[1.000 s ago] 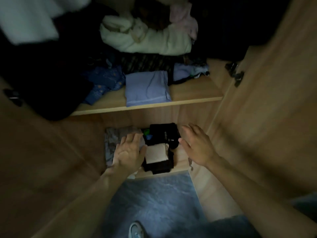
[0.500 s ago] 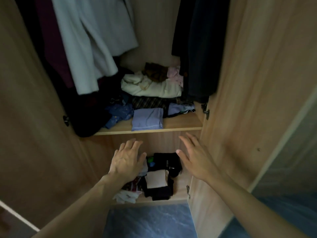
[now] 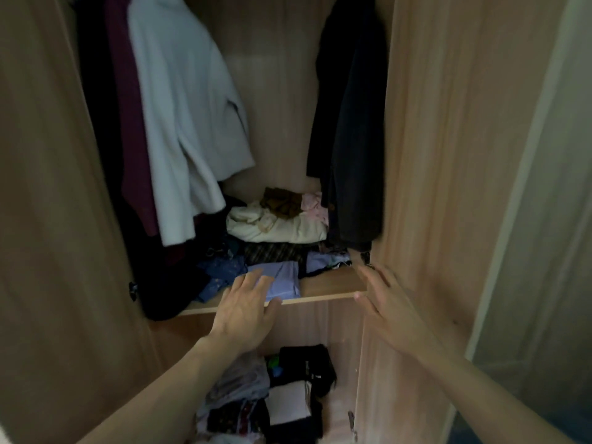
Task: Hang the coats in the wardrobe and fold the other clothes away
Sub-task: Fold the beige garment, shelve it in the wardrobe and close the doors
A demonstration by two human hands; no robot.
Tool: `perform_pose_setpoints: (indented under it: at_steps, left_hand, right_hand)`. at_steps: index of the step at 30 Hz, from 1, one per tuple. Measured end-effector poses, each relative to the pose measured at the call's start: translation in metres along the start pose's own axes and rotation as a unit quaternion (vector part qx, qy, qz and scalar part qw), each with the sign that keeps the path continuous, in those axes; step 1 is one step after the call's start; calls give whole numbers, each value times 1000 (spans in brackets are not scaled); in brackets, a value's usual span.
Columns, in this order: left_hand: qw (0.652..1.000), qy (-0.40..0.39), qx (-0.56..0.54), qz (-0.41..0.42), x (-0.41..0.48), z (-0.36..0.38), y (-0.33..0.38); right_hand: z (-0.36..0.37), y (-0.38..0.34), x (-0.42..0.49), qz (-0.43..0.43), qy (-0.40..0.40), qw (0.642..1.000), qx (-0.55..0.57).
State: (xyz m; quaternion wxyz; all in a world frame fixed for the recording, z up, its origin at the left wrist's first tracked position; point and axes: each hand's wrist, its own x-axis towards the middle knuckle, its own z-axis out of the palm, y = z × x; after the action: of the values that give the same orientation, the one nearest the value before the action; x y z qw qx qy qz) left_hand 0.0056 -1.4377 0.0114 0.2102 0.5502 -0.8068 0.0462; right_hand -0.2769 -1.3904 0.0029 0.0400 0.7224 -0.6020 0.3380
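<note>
both hands empty. left hand (image 3: 245, 312) at centre frame, fingers straight and spread, palm down in front of the shelf (image 3: 323, 297) edge; its fingertips overlap the folded lilac garment (image 3: 285, 278) in the picture, cannot tell if they touch it. right hand (image 3: 389, 310) right of centre, fingers straight and slightly apart, gripping nothing, near the right end of the shelf edge and just beside the inner edge of the right wardrobe door (image 3: 448, 155). coats are hung: pale grey coat (image 3: 182, 123) and maroon garment (image 3: 131, 129) at upper left, dark coats (image 3: 352, 139) at upper right. this leaves a gap in the middle, probably so the shelf stack can be reached. on the shelf, the lilac piece sits flat at the front edge, a navy patterned garment (image 3: 221, 270) lies loose to its left, and a cream bundle (image 3: 275, 227) sits behind with a brown item (image 3: 282, 201) and a pink item (image 3: 315, 203) on top, unfolded-looking. in the lower compartment at bottom centre are a black folded piece (image 3: 304, 363) and a white folded piece (image 3: 288, 402), stacked tight, likely already put away. the open palms suggest reaching to tidy or take from the shelf. the hanging part looks done; the folding looks unfinished.
</note>
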Motion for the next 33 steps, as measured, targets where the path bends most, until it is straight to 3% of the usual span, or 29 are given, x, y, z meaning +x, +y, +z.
perform_pose_setpoints:
  at_steps: [10, 15, 20, 28, 33]
  left_hand:
    - [998, -2, -10, 69, 10, -18, -14]
    - [994, 15, -29, 103, 21, -21, 19]
    - [990, 23, 13, 141, 29, -28, 48]
    - [990, 54, -13, 131, 60, -41, 102]
    - [987, 61, -15, 150, 67, -37, 123]
  right_hand:
    - [-46, -4, -33, 80, 63, 995, -23]
    - [-66, 4, -43, 58, 55, 993, -89]
    - [-87, 13, -38, 66, 82, 991, -86]
    - [-143, 60, -24, 22, 147, 969, -199]
    - [-140, 73, -14, 56, 104, 979, -165]
